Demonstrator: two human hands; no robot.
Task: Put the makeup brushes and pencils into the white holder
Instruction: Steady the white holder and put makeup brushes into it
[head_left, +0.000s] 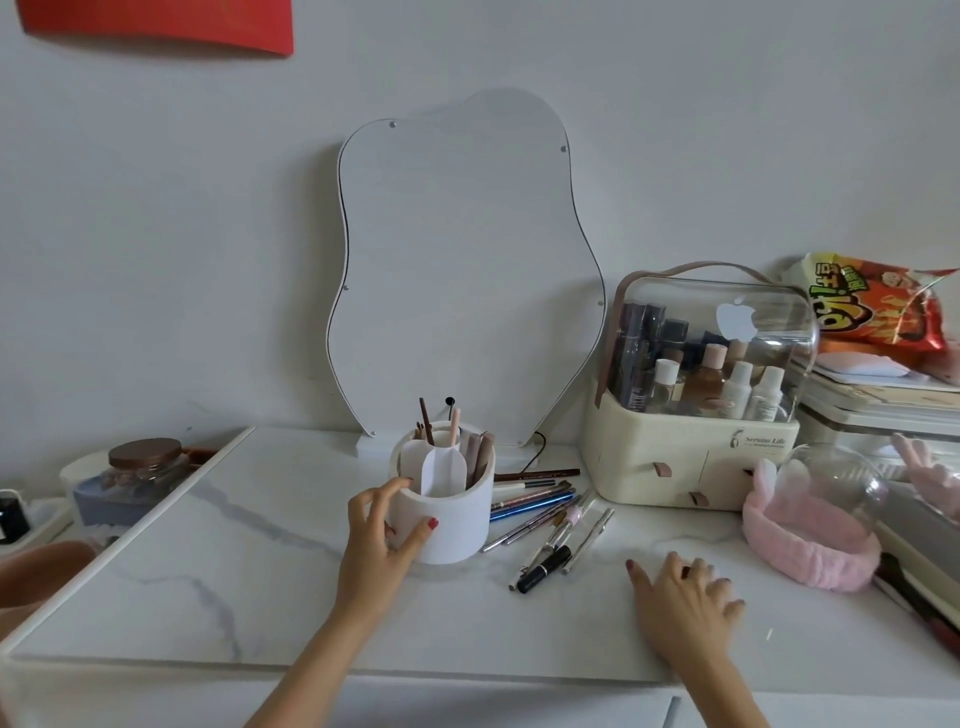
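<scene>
A round white holder (451, 519) stands in the middle of the smooth marble-look table (260, 571). It looks matte and plain, with curved white walls inside that split it into parts. A few thin brushes and pencils (452, 431) already stand up in it, though I cannot count them all. The left hand (384, 535) curls around the holder's side at 9 o'clock, thumb on the front and fingers by the rim. At 3 o'clock from the holder lies a loose heap of pencils and brushes (545, 519) on the table, thin sticks in brown, blue, silver and pink, plus 1 thick black tube (543, 569); the heap is too tangled to count. The right hand (685, 597) lies flat on the table at 5 o'clock, fingers spread, holding nothing. A wavy mirror (457, 260) leans on the wall at 12 o'clock. A cream box with a clear lid (701, 389) holds small bottles at 2 o'clock, and 1 fluffy pink headband (810, 540) sits just beside it.
</scene>
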